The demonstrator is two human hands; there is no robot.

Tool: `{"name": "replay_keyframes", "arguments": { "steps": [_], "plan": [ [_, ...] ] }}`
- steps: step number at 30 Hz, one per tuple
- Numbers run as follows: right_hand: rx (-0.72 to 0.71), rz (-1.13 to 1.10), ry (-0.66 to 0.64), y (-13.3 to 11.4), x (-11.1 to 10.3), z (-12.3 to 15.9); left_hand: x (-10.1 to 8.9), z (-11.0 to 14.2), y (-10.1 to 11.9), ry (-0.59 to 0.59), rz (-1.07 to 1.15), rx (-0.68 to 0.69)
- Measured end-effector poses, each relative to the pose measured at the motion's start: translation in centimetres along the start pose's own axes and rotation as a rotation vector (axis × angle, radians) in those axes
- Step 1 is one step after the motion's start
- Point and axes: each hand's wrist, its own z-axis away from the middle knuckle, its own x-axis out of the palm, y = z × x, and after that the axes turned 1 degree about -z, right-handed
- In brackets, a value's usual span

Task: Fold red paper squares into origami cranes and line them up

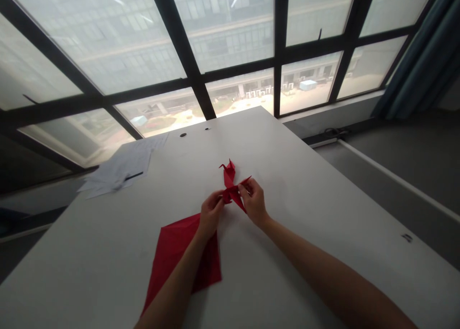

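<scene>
Between my two hands is a folded red paper piece (233,194) with pointed flaps. My left hand (211,211) pinches its left end, and the fingertips are partly hidden. On the other side my right hand (254,200) grips it near the upper right point, thumb and fingers closed. Just beyond it stands a red origami crane (229,171) on the table, its lower part close to or behind the held piece. Under my left wrist and forearm lies a flat red paper sheet (176,252), partly covered by the arm.
The white table (305,204) reaches to large dark-framed windows. Several paper sheets (125,163) with a dark pen (134,176) lie at the far left. Two round holes (183,135) sit near the back edge. A blue curtain (413,75) hangs at the right.
</scene>
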Motion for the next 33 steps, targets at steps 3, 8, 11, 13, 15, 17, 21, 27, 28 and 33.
{"name": "replay_keyframes", "arguments": {
  "steps": [3, 8, 11, 13, 15, 17, 21, 27, 28, 33],
  "plan": [
    [-0.005, 0.035, -0.017, -0.2, -0.5, 0.1, -0.1, 0.0, -0.1, -0.005, 0.010, -0.019],
    [0.032, 0.029, -0.057, 0.0, -1.2, -0.1, -0.1, 0.1, 0.0, 0.025, 0.122, -0.094],
    [0.082, -0.026, -0.093, 0.1, -1.4, -0.4, 0.1, 0.2, 0.4, 0.000, 0.183, -0.136],
    [0.119, -0.062, -0.119, 0.2, -1.4, -0.5, 0.2, 0.3, 0.7, -0.018, 0.218, -0.167],
    [0.151, -0.090, -0.147, 0.3, -1.5, -0.5, 0.3, 0.4, 0.9, -0.024, 0.244, -0.185],
    [0.167, -0.102, -0.165, 0.3, -1.5, -0.4, 0.5, 0.6, 1.0, -0.038, 0.249, -0.185],
    [0.154, -0.074, -0.172, 0.2, -1.5, -0.4, 1.0, 0.9, 1.1, -0.100, 0.159, -0.150],
    [0.074, 0.026, -0.216, -0.1, -1.8, -0.6, 1.6, 0.9, 1.5, -0.107, 0.085, -0.100],
    [0.052, 0.045, -0.227, -0.1, -1.9, -0.7, 1.6, 1.0, 1.5, -0.107, 0.080, -0.100],
    [-0.006, 0.098, -0.273, -0.4, -2.2, -0.8, 1.4, 1.0, 1.6, -0.090, 0.050, -0.151]
  ]
}}
